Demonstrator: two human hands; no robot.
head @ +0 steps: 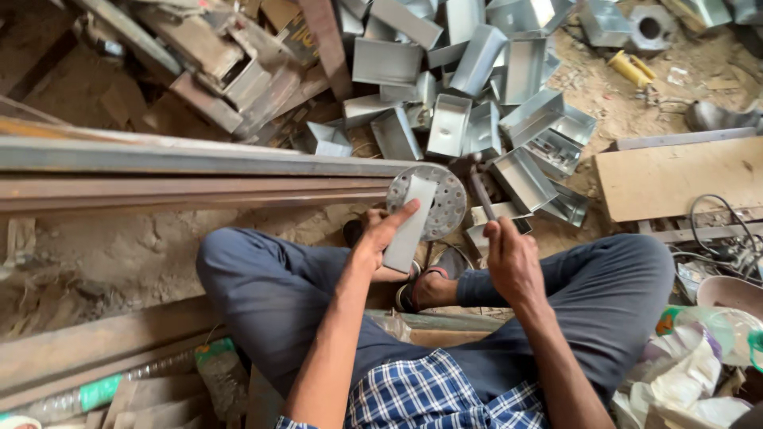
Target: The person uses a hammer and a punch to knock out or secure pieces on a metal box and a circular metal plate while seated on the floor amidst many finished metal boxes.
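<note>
My left hand (383, 234) grips a flat grey sheet-metal piece (411, 225), holding it upright against a round perforated metal disc (442, 199) on the ground. My right hand (511, 258) is closed round the handle of a hammer (482, 193), whose head points up toward the disc's right side. I sit cross-legged in blue-grey trousers, with my feet below the disc.
A heap of folded sheet-metal boxes (465, 87) lies ahead. Long steel beams (175, 171) run along the left. A wooden board (675, 176) and cables (719, 230) are at the right. Rusty metal scraps (214, 59) lie at the top left, and plastic bags (691, 365) at the lower right.
</note>
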